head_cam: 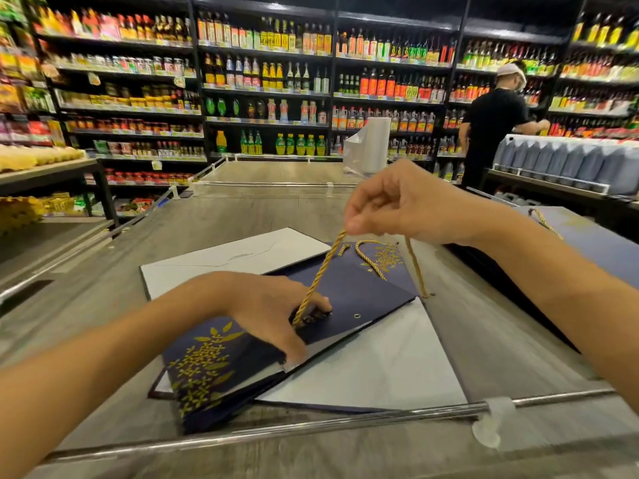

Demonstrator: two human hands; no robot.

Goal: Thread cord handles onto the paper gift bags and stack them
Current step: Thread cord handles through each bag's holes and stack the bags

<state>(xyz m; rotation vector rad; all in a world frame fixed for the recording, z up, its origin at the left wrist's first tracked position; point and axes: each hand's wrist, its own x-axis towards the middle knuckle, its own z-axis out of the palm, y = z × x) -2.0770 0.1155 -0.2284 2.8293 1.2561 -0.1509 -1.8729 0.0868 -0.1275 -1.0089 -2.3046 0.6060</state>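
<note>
While pressing flat on the navy gift bag (349,299), left hand (266,305) fingers curled, pinning its top edge beside the eyelet. Right hand (397,202) raised above, fingertips pinched shut on the gold cord (320,274), running taut down under the left fingertips.

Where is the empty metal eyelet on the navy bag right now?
The eyelet sits near the top edge of the navy bag, centre of the head view, just right of the left hand, where the gold cord enters.
</note>
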